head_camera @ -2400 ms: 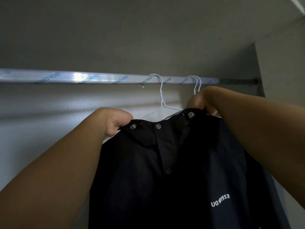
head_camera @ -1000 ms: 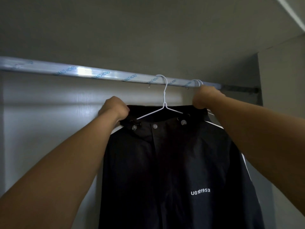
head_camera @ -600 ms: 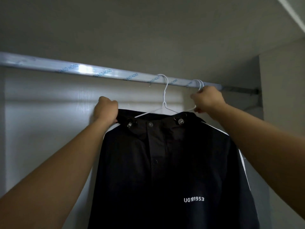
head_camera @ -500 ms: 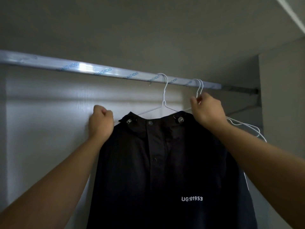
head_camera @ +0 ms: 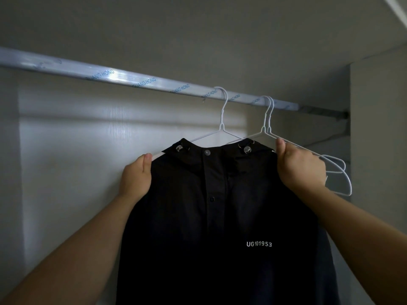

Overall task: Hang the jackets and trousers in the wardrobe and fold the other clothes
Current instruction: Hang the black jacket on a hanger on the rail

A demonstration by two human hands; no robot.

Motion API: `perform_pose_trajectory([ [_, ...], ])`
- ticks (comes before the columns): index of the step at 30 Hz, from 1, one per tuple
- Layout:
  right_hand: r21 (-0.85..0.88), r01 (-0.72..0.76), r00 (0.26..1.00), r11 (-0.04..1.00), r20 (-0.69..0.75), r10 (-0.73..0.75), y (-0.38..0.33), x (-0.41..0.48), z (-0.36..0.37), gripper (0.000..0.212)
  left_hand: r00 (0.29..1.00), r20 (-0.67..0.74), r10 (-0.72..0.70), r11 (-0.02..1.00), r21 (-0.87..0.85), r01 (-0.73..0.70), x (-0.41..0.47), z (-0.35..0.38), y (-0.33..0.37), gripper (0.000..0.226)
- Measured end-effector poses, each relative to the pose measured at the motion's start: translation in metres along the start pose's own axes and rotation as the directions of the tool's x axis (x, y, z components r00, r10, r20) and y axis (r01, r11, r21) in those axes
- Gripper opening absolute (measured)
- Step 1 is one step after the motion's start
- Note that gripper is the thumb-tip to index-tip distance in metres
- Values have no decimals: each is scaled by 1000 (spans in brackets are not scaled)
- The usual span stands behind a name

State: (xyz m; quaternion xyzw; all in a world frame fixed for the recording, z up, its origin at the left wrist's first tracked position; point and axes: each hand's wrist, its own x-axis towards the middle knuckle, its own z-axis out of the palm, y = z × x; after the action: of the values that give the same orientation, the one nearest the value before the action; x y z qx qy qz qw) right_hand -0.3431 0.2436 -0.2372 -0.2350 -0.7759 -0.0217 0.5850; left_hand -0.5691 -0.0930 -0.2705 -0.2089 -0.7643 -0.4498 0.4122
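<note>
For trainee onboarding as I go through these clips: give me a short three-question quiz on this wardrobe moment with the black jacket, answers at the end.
1. True or false: the black jacket lies folded on a shelf.
2. How many white wire hangers are hooked over the rail? A) one B) three C) five
3. Fill in: the left hand and the right hand each grip a ____ of the jacket.

Key: 1. False, it hangs from a hanger on the rail. 2. B, one carrying the jacket and two bare ones to its right. 3. shoulder.
</note>
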Motion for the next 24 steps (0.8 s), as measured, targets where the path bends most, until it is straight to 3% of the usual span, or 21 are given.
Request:
perform_pose_trajectory([
  [4, -34, 39, 999, 999, 7, -39, 9, -2, -7, 35, 1000, 8, 3, 1000, 17, -3, 0, -3, 1, 49],
  [8, -26, -68, 997, 997, 33, 69, 5, -2, -6, 58, 998, -19, -52, 998, -28, 52, -6, 2, 5, 52],
  [11, -25, -59, 998, 998, 14, 59, 3, -2, -7, 50, 998, -38, -53, 997, -63, 50, -7, 2, 8, 51],
  [18, 219, -110, 975, 969, 214, 63, 13, -1, -6, 52, 956, -37, 291, 955, -49, -293, -7, -2, 14, 26],
  [24, 257, -118, 974, 959, 220, 61, 22, -9, -6, 46, 983, 33, 178, 984, -38, -177, -8, -7, 9, 38],
])
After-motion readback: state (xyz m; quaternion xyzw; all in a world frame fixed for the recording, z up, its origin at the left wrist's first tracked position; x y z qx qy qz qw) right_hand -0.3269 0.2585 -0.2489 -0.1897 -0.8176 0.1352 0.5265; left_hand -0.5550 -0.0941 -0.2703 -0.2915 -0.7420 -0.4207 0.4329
